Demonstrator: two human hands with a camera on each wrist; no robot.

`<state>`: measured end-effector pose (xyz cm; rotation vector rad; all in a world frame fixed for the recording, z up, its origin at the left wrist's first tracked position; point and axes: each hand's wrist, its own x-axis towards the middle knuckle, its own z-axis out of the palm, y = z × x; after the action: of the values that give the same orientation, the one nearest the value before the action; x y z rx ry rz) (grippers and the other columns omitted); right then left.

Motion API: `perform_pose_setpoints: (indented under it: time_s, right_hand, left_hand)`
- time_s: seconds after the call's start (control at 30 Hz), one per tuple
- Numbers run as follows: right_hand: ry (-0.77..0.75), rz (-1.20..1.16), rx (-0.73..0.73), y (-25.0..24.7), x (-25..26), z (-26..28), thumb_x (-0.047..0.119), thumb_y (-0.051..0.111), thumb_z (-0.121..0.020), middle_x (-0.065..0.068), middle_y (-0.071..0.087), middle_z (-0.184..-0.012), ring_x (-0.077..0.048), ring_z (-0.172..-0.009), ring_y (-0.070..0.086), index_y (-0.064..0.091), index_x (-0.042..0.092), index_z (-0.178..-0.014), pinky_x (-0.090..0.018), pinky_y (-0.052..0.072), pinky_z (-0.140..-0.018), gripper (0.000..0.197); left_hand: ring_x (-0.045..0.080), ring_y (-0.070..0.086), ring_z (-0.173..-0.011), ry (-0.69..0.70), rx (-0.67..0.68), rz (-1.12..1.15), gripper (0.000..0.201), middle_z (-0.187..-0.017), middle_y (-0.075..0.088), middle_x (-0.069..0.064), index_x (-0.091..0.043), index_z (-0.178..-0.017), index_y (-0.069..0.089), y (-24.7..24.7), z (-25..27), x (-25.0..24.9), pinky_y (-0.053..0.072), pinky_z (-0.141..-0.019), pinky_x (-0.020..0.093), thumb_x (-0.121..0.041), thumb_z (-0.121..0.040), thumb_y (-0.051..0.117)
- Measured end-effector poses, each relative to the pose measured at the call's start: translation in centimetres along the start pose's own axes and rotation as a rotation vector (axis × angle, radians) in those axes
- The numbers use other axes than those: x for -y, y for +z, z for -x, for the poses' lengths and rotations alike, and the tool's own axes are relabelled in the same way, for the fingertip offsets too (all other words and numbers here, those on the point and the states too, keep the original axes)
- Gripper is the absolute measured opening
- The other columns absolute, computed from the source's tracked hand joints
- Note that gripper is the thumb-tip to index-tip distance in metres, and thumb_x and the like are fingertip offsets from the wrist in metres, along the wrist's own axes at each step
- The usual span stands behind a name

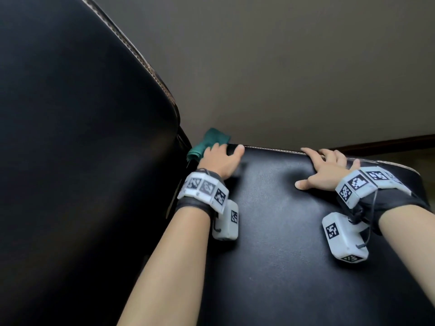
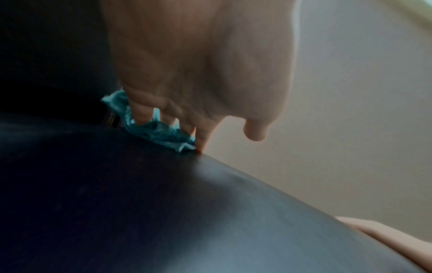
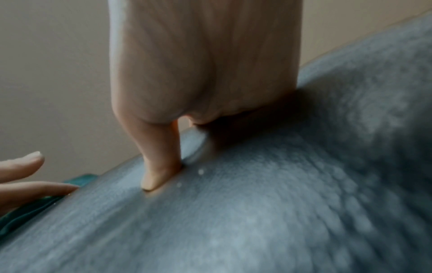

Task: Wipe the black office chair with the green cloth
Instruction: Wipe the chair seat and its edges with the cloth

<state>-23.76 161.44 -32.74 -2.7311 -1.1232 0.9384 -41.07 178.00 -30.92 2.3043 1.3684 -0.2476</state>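
— Where does the crumpled green cloth (image 1: 207, 143) sit?

— At the far edge of the black leather office chair's seat (image 1: 294, 231), in the corner beside the tall padded backrest (image 1: 82, 137). The left hand (image 1: 217, 161) presses it there, fingers curled over it, thumb stretched out along the seat edge.

— And the right hand (image 1: 329, 170)?

— Further along that same far edge, away from the backrest, well apart from the cloth. It lies flat on the leather, fingers spread wide over the rim, holding nothing.
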Motion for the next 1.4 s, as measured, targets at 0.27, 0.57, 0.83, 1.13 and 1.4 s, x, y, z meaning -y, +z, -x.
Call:
perform_pose_setpoints:
  time_s: [0.27,0.57,0.83,1.13,1.4]
  right_hand:
    - [-0.003,-0.001,-0.012,0.0,-0.2,0.0,0.056,0.064,-0.075,0.001,0.003,-0.155,-0.022,-0.143,-0.009,0.006,0.048,-0.143,-0.056,-0.002,-0.110,0.090]
    - [-0.007,-0.036,-0.008,0.3,-0.3,-0.2,0.053,0.067,-0.074,0.000,0.003,-0.155,-0.023,-0.143,-0.011,0.007,0.048,-0.143,-0.057,-0.006,-0.110,0.091]
    - [-0.017,-0.023,0.007,0.2,-0.4,-0.2,0.055,0.066,-0.074,0.001,0.001,-0.156,-0.024,-0.143,-0.011,0.005,0.048,-0.143,-0.058,-0.004,-0.109,0.092]
    - [-0.018,-0.014,0.009,0.1,-0.3,-0.1,0.056,0.065,-0.074,-0.001,0.000,-0.156,-0.025,-0.143,-0.011,0.005,0.046,-0.143,-0.057,-0.003,-0.110,0.092]
    - [-0.019,-0.023,0.011,0.1,-0.2,-0.1,0.055,0.065,-0.074,-0.001,0.000,-0.156,-0.025,-0.142,-0.012,0.005,0.046,-0.143,-0.057,-0.004,-0.109,0.093]
  left_hand:
    - [0.032,0.025,-0.136,-0.021,-0.112,0.026,0.052,-0.153,0.018,0.010,-0.023,-0.148,0.023,-1.5,-0.1,-0.7,0.026,-0.107,0.039,-0.030,-0.099,0.036]
    - [0.037,0.031,-0.129,-0.252,-0.095,-0.033,0.056,-0.128,0.053,0.017,-0.012,-0.130,0.050,-2.3,-3.3,1.3,0.033,-0.096,0.037,-0.051,-0.093,0.034]
    - [0.033,0.053,-0.111,-0.247,-0.313,0.394,0.037,-0.121,0.059,0.014,-0.014,-0.121,0.052,-2.8,-1.6,0.7,0.044,-0.085,0.030,-0.006,-0.086,0.046]
    - [0.028,0.051,-0.113,-0.178,-0.219,-0.116,0.046,-0.124,0.044,0.010,-0.020,-0.122,0.050,-1.7,0.6,-0.3,0.043,-0.089,0.036,-0.044,-0.083,0.060]
    - [0.025,0.009,-0.145,0.177,0.215,-0.139,0.067,-0.158,0.010,0.007,-0.019,-0.149,0.022,-2.9,0.8,0.5,0.010,-0.117,0.033,-0.040,-0.093,0.052]
